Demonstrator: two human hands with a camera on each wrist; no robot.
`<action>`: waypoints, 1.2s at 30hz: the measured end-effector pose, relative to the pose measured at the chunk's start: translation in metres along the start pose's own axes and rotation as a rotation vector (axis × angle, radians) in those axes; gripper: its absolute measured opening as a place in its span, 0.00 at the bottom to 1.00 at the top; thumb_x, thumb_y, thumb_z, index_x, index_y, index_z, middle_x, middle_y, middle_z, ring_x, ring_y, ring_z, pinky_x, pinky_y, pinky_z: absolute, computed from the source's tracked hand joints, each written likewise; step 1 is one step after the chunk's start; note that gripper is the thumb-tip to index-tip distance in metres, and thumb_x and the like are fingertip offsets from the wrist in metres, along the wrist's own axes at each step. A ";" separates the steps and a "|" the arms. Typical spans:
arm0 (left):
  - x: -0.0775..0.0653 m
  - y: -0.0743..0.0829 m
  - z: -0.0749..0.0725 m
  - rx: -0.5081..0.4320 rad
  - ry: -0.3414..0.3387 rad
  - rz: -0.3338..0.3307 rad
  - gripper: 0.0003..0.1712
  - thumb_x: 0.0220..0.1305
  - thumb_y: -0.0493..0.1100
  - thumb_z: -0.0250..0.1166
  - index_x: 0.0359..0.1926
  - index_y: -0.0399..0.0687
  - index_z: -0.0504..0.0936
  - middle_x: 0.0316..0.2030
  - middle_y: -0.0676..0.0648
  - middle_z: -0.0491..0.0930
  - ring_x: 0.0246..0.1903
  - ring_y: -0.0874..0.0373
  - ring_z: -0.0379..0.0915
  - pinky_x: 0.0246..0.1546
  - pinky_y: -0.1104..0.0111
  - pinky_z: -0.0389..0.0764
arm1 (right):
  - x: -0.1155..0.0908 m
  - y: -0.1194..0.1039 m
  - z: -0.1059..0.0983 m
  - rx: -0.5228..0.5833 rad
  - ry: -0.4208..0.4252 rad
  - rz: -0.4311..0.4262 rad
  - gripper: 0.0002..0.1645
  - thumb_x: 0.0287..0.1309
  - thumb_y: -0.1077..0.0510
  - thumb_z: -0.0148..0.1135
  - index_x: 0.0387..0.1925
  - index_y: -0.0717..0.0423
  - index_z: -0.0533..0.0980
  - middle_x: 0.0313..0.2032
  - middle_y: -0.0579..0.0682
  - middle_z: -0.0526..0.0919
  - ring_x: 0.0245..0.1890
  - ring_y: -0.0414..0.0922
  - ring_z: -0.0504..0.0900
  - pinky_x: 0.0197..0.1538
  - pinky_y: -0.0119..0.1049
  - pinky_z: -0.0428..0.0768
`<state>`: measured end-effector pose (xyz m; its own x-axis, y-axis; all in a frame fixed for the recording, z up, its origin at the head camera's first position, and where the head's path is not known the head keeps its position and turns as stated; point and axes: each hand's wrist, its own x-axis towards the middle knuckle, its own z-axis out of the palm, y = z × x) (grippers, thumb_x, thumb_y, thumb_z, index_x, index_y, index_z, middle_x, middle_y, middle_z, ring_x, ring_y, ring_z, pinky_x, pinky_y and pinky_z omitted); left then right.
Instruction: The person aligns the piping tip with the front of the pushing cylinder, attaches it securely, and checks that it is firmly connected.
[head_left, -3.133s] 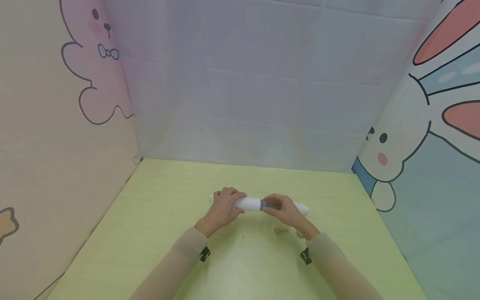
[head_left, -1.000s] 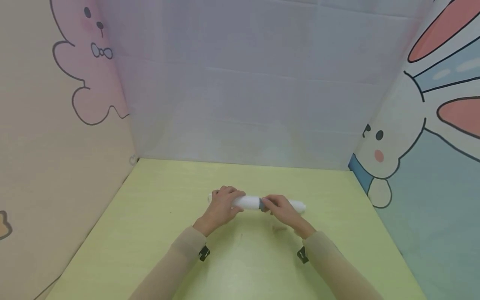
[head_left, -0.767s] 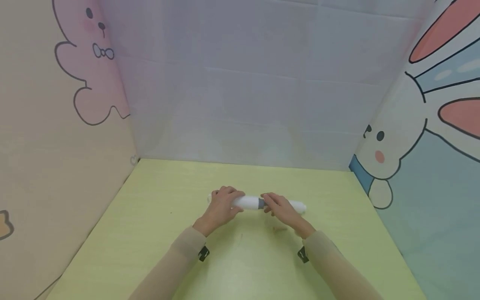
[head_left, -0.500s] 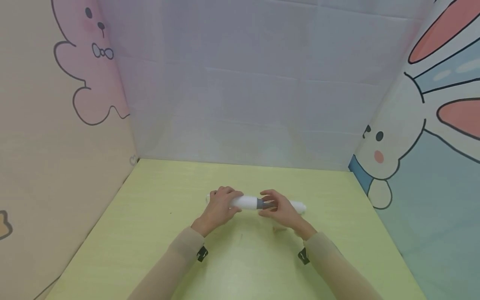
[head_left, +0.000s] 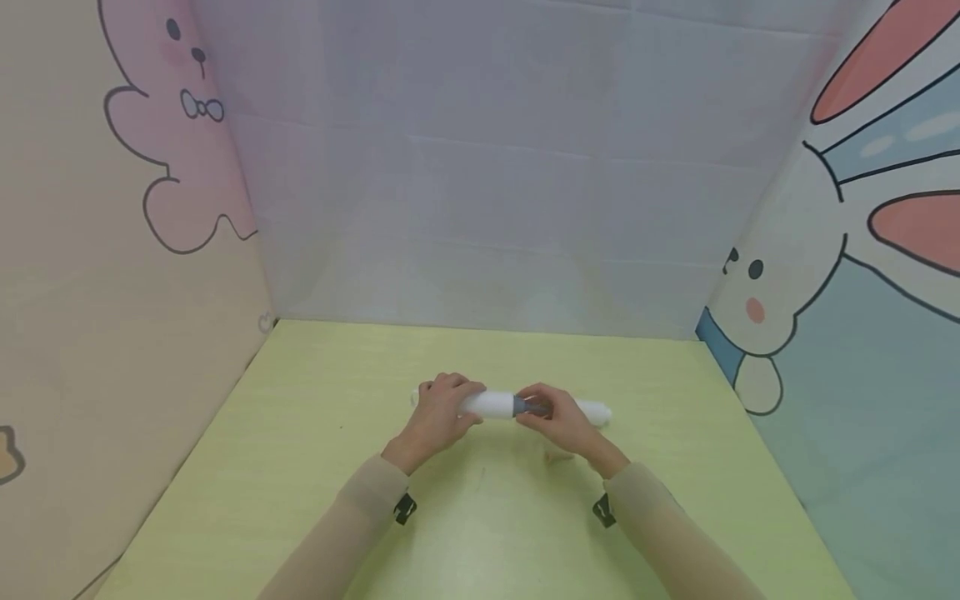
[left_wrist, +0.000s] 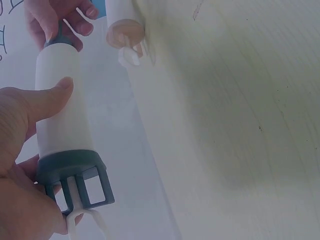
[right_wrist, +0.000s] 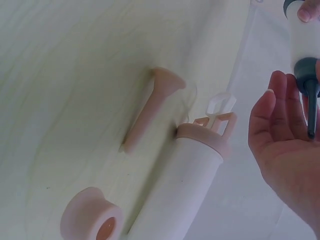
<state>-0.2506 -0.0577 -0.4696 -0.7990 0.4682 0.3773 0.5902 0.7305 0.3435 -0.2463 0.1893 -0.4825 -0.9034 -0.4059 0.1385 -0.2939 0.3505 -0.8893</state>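
Observation:
A white syringe-like tube (head_left: 491, 405) lies sideways across the two hands. My left hand (head_left: 437, 414) grips its barrel, thumb along the near side. The left wrist view shows its dark teal framed end cap (left_wrist: 70, 165) with a pale plunger loop below it. At the other end is a dark teal tapered nozzle (right_wrist: 311, 107). My right hand (head_left: 564, 421) has thumb and fingers round the base of that nozzle, with the thin tip pointing toward its palm.
Behind my right hand lies a second white tube (head_left: 595, 412) with a pink framed cap (right_wrist: 205, 139). Nearby on the pale yellow table (head_left: 315, 367) are a pink flared nozzle (right_wrist: 150, 105) and a pink ring-shaped piece (right_wrist: 85, 217). Printed cloth walls stand at the sides and back.
My right hand has turned and loosened on the nozzle, its fingers spreading and then closing round it again. My left hand keeps its grip on the tube, shifting very slightly left.

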 end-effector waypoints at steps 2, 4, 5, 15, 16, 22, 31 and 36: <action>0.000 0.000 0.001 0.008 -0.005 -0.003 0.26 0.51 0.47 0.75 0.53 0.53 0.81 0.47 0.48 0.78 0.47 0.50 0.70 0.44 0.50 0.66 | 0.000 0.001 0.000 0.009 -0.011 0.015 0.18 0.62 0.60 0.62 0.51 0.64 0.75 0.44 0.57 0.82 0.41 0.52 0.83 0.44 0.40 0.79; 0.000 0.000 0.001 0.009 -0.010 -0.005 0.26 0.51 0.47 0.75 0.53 0.53 0.81 0.47 0.48 0.78 0.47 0.50 0.70 0.44 0.50 0.66 | 0.000 0.003 -0.001 0.023 -0.023 0.022 0.17 0.64 0.59 0.61 0.50 0.66 0.76 0.42 0.57 0.83 0.41 0.53 0.82 0.44 0.39 0.78; 0.000 0.000 0.000 0.009 -0.013 -0.006 0.26 0.51 0.47 0.75 0.53 0.53 0.81 0.47 0.48 0.78 0.48 0.50 0.70 0.44 0.50 0.66 | 0.000 0.003 -0.002 0.021 -0.028 0.023 0.17 0.64 0.58 0.60 0.50 0.66 0.76 0.40 0.56 0.83 0.40 0.53 0.82 0.44 0.39 0.78; -0.002 -0.002 0.000 0.019 -0.006 0.005 0.25 0.52 0.49 0.74 0.52 0.53 0.80 0.47 0.49 0.78 0.48 0.49 0.70 0.45 0.49 0.66 | 0.000 0.005 -0.001 -0.028 -0.041 -0.086 0.16 0.67 0.55 0.57 0.46 0.65 0.79 0.35 0.49 0.84 0.35 0.50 0.82 0.35 0.37 0.76; -0.003 -0.002 0.000 0.020 -0.005 0.003 0.25 0.52 0.49 0.74 0.52 0.54 0.80 0.48 0.49 0.78 0.48 0.49 0.70 0.45 0.49 0.66 | 0.000 0.005 0.000 -0.026 -0.041 -0.093 0.17 0.67 0.55 0.57 0.46 0.66 0.78 0.35 0.49 0.84 0.35 0.52 0.82 0.34 0.37 0.77; -0.004 -0.003 -0.001 0.009 0.000 -0.003 0.25 0.51 0.47 0.75 0.52 0.54 0.80 0.47 0.48 0.78 0.48 0.49 0.70 0.45 0.48 0.66 | 0.002 0.001 0.003 -0.043 -0.038 -0.011 0.18 0.67 0.53 0.57 0.47 0.65 0.78 0.35 0.51 0.84 0.36 0.57 0.81 0.34 0.39 0.78; 0.000 -0.002 -0.006 0.016 -0.009 0.012 0.25 0.51 0.48 0.75 0.52 0.52 0.80 0.47 0.48 0.78 0.46 0.50 0.70 0.42 0.51 0.66 | 0.005 -0.001 0.000 0.019 -0.038 0.055 0.19 0.68 0.54 0.55 0.47 0.66 0.78 0.36 0.53 0.84 0.40 0.62 0.79 0.38 0.48 0.79; 0.001 -0.002 -0.010 0.035 -0.001 0.018 0.26 0.50 0.47 0.75 0.52 0.52 0.80 0.46 0.49 0.79 0.46 0.50 0.70 0.42 0.51 0.66 | 0.008 -0.004 0.001 0.055 -0.064 0.070 0.19 0.68 0.53 0.54 0.48 0.67 0.77 0.39 0.57 0.84 0.40 0.55 0.81 0.41 0.50 0.78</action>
<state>-0.2510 -0.0634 -0.4615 -0.7886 0.4819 0.3820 0.6000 0.7390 0.3064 -0.2522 0.1843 -0.4782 -0.8986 -0.4360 0.0484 -0.2115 0.3337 -0.9186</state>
